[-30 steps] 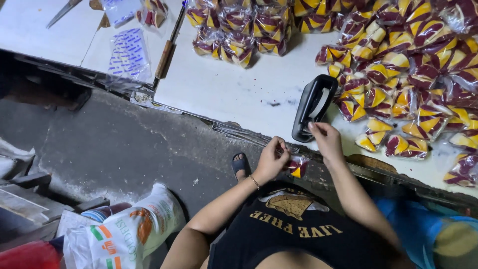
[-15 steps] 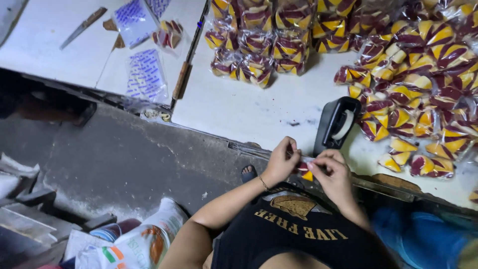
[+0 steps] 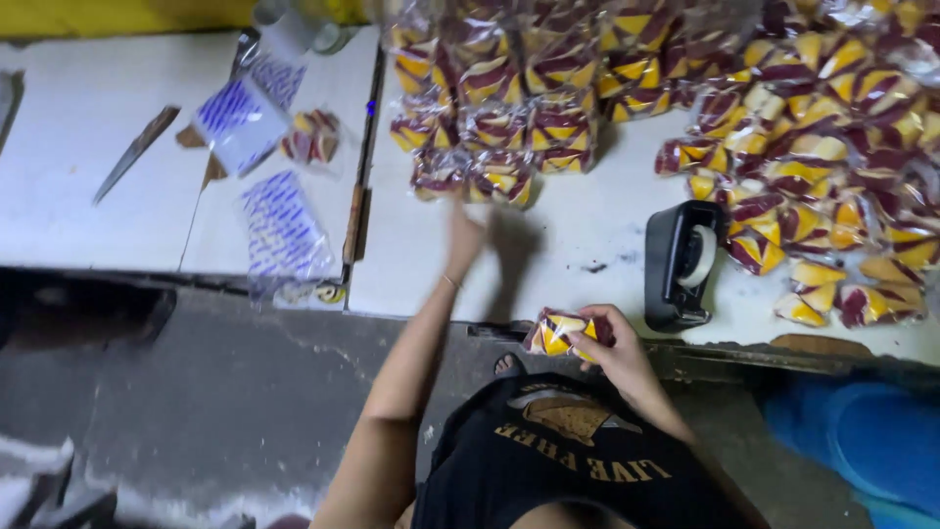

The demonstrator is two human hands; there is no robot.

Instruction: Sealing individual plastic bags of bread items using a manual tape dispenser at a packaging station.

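Right hand gripped a small clear packet of yellow-and-maroon sweets, fingers curled tight around one end, held at the near table edge just in front of the body. Left hand was stretched out over the white tabletop toward the stacked bagged packets; it was motion-blurred, so whether the fingers were spread or closed could not be told, and nothing clearly sat in it.

Step looked like packing: one packet in hand, the other hand out over the table. The next move likely called for a clean reach without knocking the stack.

Black tape dispenser stood just right of the held packet, near the edge. A loose heap of packets crowded the right side up to the dispenser. Open white surface lay between dispenser and stack. Left board held a knife and printed plastic bags, well apart. Grey floor dropped below the edge.
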